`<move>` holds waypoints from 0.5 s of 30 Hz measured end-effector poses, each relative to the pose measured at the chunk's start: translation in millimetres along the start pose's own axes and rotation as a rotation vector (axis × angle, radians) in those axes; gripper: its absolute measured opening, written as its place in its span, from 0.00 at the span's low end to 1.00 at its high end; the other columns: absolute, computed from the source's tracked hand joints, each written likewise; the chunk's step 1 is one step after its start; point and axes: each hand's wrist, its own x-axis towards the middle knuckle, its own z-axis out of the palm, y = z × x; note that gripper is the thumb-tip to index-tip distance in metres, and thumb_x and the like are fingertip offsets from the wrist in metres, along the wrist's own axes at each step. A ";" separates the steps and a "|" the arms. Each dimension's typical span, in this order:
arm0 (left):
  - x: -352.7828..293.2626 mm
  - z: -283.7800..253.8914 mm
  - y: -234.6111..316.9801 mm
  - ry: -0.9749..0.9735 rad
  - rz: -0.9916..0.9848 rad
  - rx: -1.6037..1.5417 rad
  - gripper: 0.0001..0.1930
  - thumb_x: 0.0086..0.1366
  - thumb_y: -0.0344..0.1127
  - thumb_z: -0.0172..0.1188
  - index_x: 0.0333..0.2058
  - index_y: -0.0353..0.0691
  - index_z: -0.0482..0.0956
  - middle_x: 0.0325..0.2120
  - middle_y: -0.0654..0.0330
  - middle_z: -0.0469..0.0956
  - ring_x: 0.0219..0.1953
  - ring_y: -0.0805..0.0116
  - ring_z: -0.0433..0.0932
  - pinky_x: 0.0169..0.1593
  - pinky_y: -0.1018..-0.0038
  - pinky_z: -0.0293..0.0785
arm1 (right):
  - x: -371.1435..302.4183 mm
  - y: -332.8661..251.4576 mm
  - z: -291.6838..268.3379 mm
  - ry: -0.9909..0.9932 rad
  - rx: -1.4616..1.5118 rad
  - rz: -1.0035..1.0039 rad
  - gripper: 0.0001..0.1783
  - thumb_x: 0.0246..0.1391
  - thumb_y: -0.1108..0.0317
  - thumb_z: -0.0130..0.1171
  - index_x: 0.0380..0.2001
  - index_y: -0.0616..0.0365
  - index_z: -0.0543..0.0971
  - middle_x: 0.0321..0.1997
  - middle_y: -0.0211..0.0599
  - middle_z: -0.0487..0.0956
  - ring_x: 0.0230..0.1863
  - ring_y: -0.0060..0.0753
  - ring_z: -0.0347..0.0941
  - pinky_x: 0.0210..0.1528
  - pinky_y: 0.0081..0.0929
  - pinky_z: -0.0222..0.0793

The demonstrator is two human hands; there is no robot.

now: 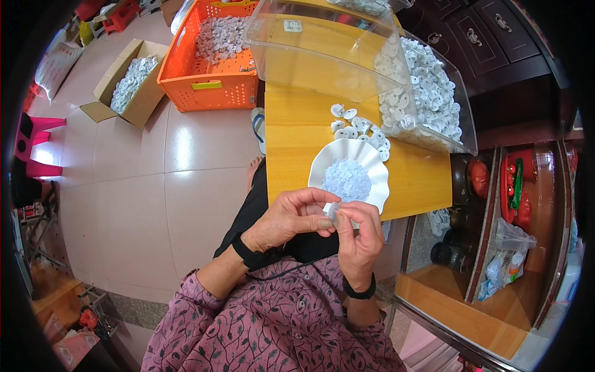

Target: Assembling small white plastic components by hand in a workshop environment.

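A small white round plastic part [331, 211] is pinched between my two hands, just over the near edge of the yellow table [291, 124]. My left hand [290, 214] grips it between thumb and fingers. From the other side, my right hand [361, 239] has its thumb and fingertips closed on the same part; whether they also hold a smaller piece is hidden. Right beyond my fingers stands a white scalloped dish [382, 180] heaped with small pale bluish flat pieces [347, 180]. Several white round plastic parts [356, 127] lie loose on the table behind the dish.
A clear bin [462, 133] full of white parts stands at the right, beside an empty-looking clear bin [322, 56]. An orange crate [211, 96] and a cardboard box [136, 111], both with white parts, sit on the floor left. Open shelves [471, 310] flank my right.
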 end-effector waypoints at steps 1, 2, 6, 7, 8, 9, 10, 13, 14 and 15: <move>0.4 0.1 0.0 0.001 -0.001 0.000 0.21 0.63 0.23 0.62 0.55 0.30 0.72 0.39 0.55 0.81 0.36 0.72 0.83 0.44 0.79 0.81 | -0.2 0.2 -0.2 0.004 0.008 0.001 0.04 0.55 0.78 0.62 0.35 0.62 0.77 0.38 0.42 0.78 0.39 0.39 0.77 0.41 0.30 0.74; 0.6 0.1 -0.1 -0.002 0.001 0.016 0.21 0.63 0.24 0.62 0.55 0.30 0.72 0.39 0.55 0.82 0.36 0.72 0.83 0.44 0.79 0.81 | -0.4 0.4 -0.1 0.004 0.008 0.001 0.04 0.55 0.78 0.62 0.35 0.62 0.77 0.38 0.42 0.78 0.39 0.39 0.77 0.41 0.30 0.74; 1.3 0.1 -0.7 -0.004 0.006 0.027 0.21 0.63 0.24 0.63 0.55 0.30 0.72 0.39 0.56 0.81 0.36 0.73 0.83 0.44 0.79 0.81 | -0.9 0.1 0.5 0.013 -0.017 -0.008 0.05 0.55 0.78 0.62 0.35 0.62 0.77 0.38 0.42 0.78 0.39 0.39 0.77 0.41 0.30 0.74; 1.2 -0.2 -0.5 -0.003 0.007 0.027 0.21 0.63 0.24 0.63 0.55 0.30 0.72 0.39 0.56 0.81 0.36 0.73 0.83 0.44 0.79 0.81 | -1.0 -0.1 0.6 0.016 -0.027 -0.011 0.05 0.55 0.78 0.62 0.35 0.62 0.77 0.39 0.41 0.78 0.39 0.39 0.77 0.41 0.30 0.74; 1.0 -0.6 -0.2 -0.005 0.008 0.043 0.21 0.63 0.24 0.63 0.55 0.30 0.73 0.39 0.56 0.81 0.36 0.73 0.83 0.44 0.79 0.81 | -1.3 -0.2 1.2 0.016 -0.027 -0.011 0.05 0.55 0.78 0.62 0.35 0.62 0.77 0.39 0.41 0.78 0.39 0.39 0.77 0.41 0.30 0.74; 0.9 -0.7 -0.1 -0.007 0.010 0.058 0.21 0.63 0.24 0.63 0.55 0.31 0.73 0.39 0.57 0.81 0.36 0.73 0.83 0.44 0.79 0.81 | -1.8 -0.3 2.0 0.023 -0.047 -0.022 0.05 0.55 0.78 0.62 0.35 0.62 0.77 0.39 0.41 0.78 0.40 0.39 0.77 0.41 0.31 0.74; 0.7 -0.1 0.4 -0.007 0.010 0.058 0.21 0.63 0.24 0.63 0.55 0.31 0.73 0.39 0.57 0.81 0.36 0.73 0.83 0.44 0.79 0.81 | -2.1 -0.5 2.5 0.030 -0.069 -0.033 0.05 0.55 0.78 0.62 0.35 0.62 0.77 0.39 0.41 0.78 0.40 0.39 0.77 0.41 0.31 0.74; 0.2 1.1 0.8 0.010 0.005 0.009 0.21 0.63 0.25 0.63 0.55 0.31 0.73 0.39 0.57 0.81 0.36 0.74 0.82 0.44 0.79 0.81 | -1.5 -2.0 3.1 0.021 -0.065 -0.036 0.05 0.54 0.79 0.62 0.35 0.62 0.77 0.40 0.41 0.77 0.40 0.40 0.77 0.41 0.31 0.75; 0.4 -0.1 -0.4 0.005 0.011 0.033 0.20 0.64 0.25 0.62 0.55 0.32 0.73 0.38 0.59 0.81 0.36 0.75 0.82 0.45 0.79 0.80 | -1.5 -2.7 3.4 0.020 -0.064 -0.036 0.05 0.54 0.79 0.62 0.35 0.62 0.77 0.40 0.41 0.77 0.40 0.40 0.77 0.41 0.31 0.75; 0.3 -0.8 -1.0 0.000 0.017 0.056 0.19 0.64 0.26 0.62 0.54 0.33 0.74 0.36 0.60 0.81 0.36 0.76 0.81 0.45 0.80 0.79 | -1.5 -3.5 3.6 0.019 -0.060 -0.030 0.05 0.54 0.79 0.62 0.35 0.62 0.77 0.40 0.42 0.77 0.40 0.40 0.77 0.41 0.31 0.75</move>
